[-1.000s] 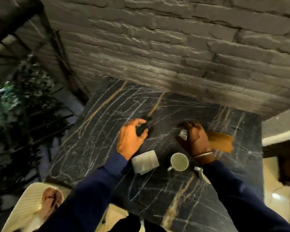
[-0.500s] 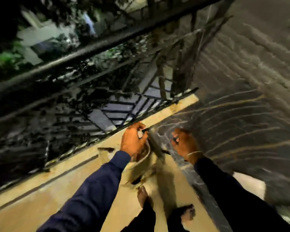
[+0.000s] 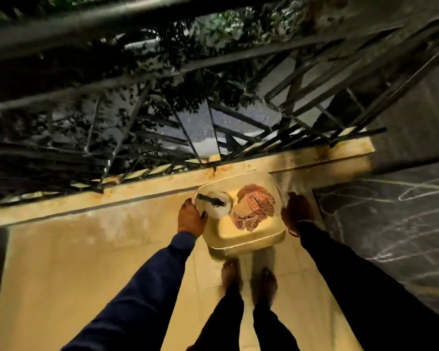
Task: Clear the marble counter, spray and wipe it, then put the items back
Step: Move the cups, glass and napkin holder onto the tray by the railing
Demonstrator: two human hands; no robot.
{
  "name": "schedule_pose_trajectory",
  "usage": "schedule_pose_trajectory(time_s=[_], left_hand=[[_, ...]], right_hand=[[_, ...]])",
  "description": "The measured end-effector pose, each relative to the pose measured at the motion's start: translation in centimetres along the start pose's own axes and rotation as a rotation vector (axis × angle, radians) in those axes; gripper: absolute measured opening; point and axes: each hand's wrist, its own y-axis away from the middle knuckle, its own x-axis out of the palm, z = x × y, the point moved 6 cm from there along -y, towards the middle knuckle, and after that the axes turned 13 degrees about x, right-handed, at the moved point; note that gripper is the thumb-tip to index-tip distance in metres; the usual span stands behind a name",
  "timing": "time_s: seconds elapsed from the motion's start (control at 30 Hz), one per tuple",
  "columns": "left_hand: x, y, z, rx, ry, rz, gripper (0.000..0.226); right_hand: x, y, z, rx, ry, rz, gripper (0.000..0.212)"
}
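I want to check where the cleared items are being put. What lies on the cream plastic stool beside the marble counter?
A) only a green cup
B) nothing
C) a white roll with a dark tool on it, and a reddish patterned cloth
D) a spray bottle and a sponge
C: the cream plastic stool carries a white roll with a dark tool across it, and a reddish patterned cloth next to them.

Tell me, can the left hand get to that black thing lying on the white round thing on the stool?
Probably yes. The left hand is right beside the white round thing on the stool, the black thing lies on top in the open, and nothing sits between them.
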Motion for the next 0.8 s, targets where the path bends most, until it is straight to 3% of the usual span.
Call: schedule_pose_trajectory(time_s=[0.1, 0.27, 0.43, 0.6, 0.8], left_hand=[[2.1, -0.4, 1.2, -0.058, 0.027, 0.02, 0.053], [3.6, -0.7, 2.4, -0.181, 0.044, 0.027, 0.037], [2.4, 0.0, 2.8, -0.224, 0.107, -0.052, 0.029], [-2.9, 2.4, 0.4, -0.16, 0.134, -0.133, 0.018], [-10.3, 5.7, -6.6, -0.023, 0.187, -0.181, 0.009]], right_hand=[[1.6, -1.7, -0.5, 0.06, 0.012, 0.053, 0.058], [2.8, -2.8, -0.2, 0.071, -0.032, 0.128, 0.037], [1.8, -1.7, 0.9, 0.032, -0.097, 0.096, 0.035], [-3.6, 0.5, 3.0, -0.111, -0.066, 0.061, 0.033], [-14.4, 3.3, 3.5, -0.188, -0.049, 0.006, 0.046]])
